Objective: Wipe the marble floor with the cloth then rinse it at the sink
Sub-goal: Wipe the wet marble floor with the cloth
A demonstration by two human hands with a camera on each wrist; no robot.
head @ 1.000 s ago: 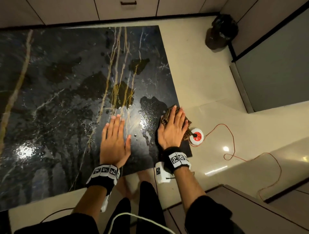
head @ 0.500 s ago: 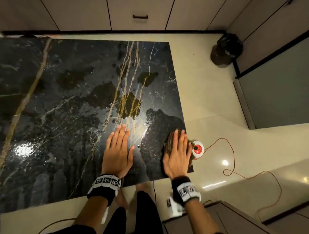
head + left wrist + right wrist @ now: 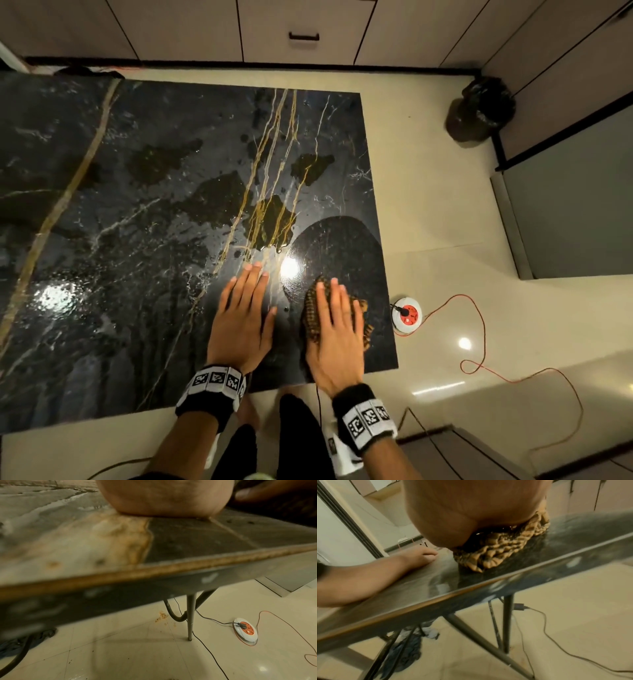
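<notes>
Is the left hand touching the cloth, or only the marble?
Apart. The head view shows bare wet marble between the left hand and the cloth, which lies under the right hand.

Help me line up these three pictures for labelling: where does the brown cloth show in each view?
Head: the cloth lies lower right of centre, under the right hand, near the marble slab's right edge.
Left wrist: the cloth cannot be made out.
Right wrist: upper centre-right, bunched beneath the palm.
Shared landmark: the slab's near edge, seen in all three.
</notes>
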